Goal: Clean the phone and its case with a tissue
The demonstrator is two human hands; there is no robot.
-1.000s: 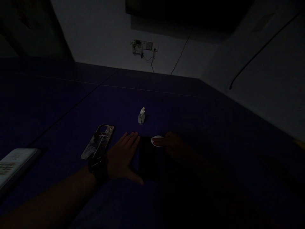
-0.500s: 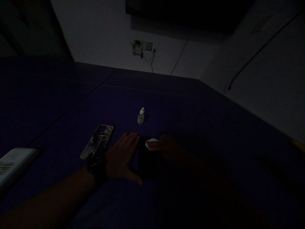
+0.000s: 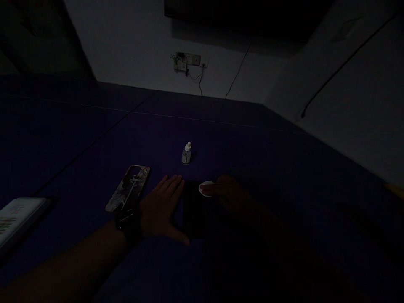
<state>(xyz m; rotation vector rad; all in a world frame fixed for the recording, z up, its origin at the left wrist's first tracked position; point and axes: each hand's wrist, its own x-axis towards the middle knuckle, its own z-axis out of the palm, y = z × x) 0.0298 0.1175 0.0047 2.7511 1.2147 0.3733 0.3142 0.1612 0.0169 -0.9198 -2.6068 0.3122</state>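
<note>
My left hand lies flat with its fingers stretched out, along the left edge of a dark rectangular phone on the table. My right hand presses a round white cotton pad with its fingertips on the phone's upper part. The rest of that hand is very dark. A patterned phone case with a camera cutout lies left of my left hand. Beyond both hands a small dropper bottle with a white cap stands upright.
The dark blue table reaches to the wall. A white box-like object lies at the left edge. Wall sockets with cables sit below a dark screen. The room is dim.
My right hand has slid a little to the right with the cotton pad across the phone. My left hand, the case and the bottle stay in place.
</note>
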